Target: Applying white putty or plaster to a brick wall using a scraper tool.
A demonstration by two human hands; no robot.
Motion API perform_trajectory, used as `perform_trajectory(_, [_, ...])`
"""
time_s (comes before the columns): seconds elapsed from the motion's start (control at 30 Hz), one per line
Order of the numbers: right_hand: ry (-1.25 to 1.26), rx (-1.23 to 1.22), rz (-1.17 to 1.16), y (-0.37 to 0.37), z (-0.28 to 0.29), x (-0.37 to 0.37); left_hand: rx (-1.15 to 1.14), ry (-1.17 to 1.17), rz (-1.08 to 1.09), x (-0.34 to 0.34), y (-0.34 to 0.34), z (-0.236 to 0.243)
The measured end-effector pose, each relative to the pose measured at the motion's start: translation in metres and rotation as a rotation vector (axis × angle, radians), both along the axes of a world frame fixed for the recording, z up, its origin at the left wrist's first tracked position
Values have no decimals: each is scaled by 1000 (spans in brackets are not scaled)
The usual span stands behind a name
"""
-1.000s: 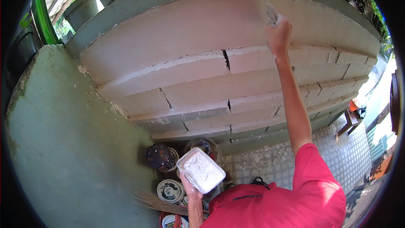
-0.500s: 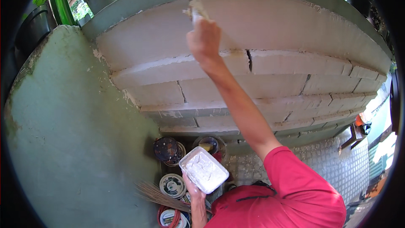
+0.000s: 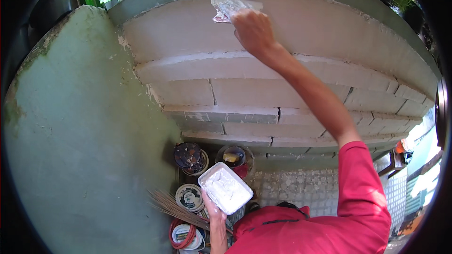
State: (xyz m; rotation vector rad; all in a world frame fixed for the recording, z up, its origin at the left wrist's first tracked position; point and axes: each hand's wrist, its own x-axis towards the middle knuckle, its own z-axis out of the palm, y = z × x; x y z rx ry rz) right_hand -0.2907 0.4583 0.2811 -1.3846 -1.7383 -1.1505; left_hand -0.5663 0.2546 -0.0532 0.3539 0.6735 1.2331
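Observation:
My right hand [image 3: 254, 30] is closed round a whitish, paste-smeared flat tool, a scraper [image 3: 230, 8] by the look of it, held against the upper plastered band of the wall [image 3: 179, 28]; its handle is hidden in my fingers. Lower down, my left hand [image 3: 212, 209] grips a rectangular tray [image 3: 225, 188] of white paste from its left side and beneath. The tray is level with the lower wall in this view, above several tubs and buckets. Pinkish-white block courses [image 3: 249, 91] with dark cracks run below the band where the scraper is.
A green side wall [image 3: 84, 136] stands at left. Paint tubs [image 3: 190, 157], a bucket with tools [image 3: 233, 150], bundled dry twigs [image 3: 167, 200] and a red hose [image 3: 178, 237] crowd the corner. Potted plants [image 3: 54, 4] line the top. A wooden stool [image 3: 393, 164] stands right on tiled flooring [image 3: 301, 183].
My right hand swept from the upper right leftward across the band, then shifted slightly right, the scraper turning flatter to the wall. My left hand still holds the tray. The view has shifted slightly.

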Motion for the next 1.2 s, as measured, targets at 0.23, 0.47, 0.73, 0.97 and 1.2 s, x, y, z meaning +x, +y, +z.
perform_trajectory(0.23, [-205, 140, -111, 29, 13, 0, -2, -3, -26, 2, 3, 4])
perform_trajectory(0.47, [-215, 242, -112, 34, -40, 13, -9, -2, -14, -3, 2, -2])
perform_trajectory(0.73, [-175, 90, -170, 33, 12, 7, 15, 8, 20, -7, -6, -9])
perform_trajectory(0.97, [-176, -50, -34, 31, -63, 10, 4, 24, 53, 3, -16, 3])
perform_trajectory(1.2, [-149, 26, 15, 30, 3, -8, 18, -31, 42, 26, -39, 3])
